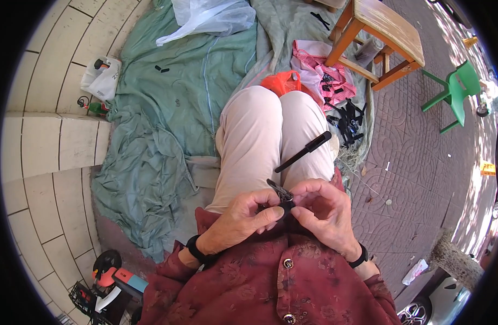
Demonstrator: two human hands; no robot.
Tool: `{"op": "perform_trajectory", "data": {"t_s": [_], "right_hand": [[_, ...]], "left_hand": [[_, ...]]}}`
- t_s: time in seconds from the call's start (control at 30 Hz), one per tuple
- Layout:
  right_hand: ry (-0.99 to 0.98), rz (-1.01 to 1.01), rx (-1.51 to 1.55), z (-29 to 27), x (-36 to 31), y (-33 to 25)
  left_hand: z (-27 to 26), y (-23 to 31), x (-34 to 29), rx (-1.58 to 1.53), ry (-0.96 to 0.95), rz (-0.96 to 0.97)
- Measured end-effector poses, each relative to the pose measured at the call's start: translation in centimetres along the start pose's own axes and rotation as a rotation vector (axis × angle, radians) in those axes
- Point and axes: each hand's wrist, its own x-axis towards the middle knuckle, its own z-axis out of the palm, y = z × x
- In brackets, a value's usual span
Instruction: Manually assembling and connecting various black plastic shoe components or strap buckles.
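Above my lap, my left hand and my right hand pinch a small black strap piece between thumbs and fingers. A shiny metal clip or ring sticks up from it; its exact kind is too small to tell. My fingertips hide part of the strap piece. Just beyond my hands, a long narrow black strap-like piece with a thicker far end lies across my knees, touched by neither hand.
A heap of black straps and clips lies right of my knees, beside a pink patterned cloth and a red plastic bag. A wooden stool and green chair stand right. Green sheeting covers the ground left, near a tiled wall.
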Motion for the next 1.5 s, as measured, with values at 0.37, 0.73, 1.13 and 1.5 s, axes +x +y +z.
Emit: {"op": "perform_trajectory", "data": {"t_s": [0.37, 0.73, 1.13, 1.5], "right_hand": [[-0.101, 0.183, 0.167, -0.7, -0.7, -0.1], [-0.059, 0.281, 0.16, -1.3, -1.3, 0.7], [-0.11, -0.077, -0.104, -0.1, -1.1, -0.2], [-0.023, -0.206, 0.004, 0.6, -2.0, 0.2]], "left_hand": [[-1.5, -0.1, -1.7, -0.096, 0.109, 0.048], [-0.2, 1.3, -0.7, 0.509, 0.099, 0.222], [1.4, 0.1, 0.1, 0.581, 0.194, 0.469], [2.5, 0.1, -1.4, 0.256, 0.179, 0.202]]}}
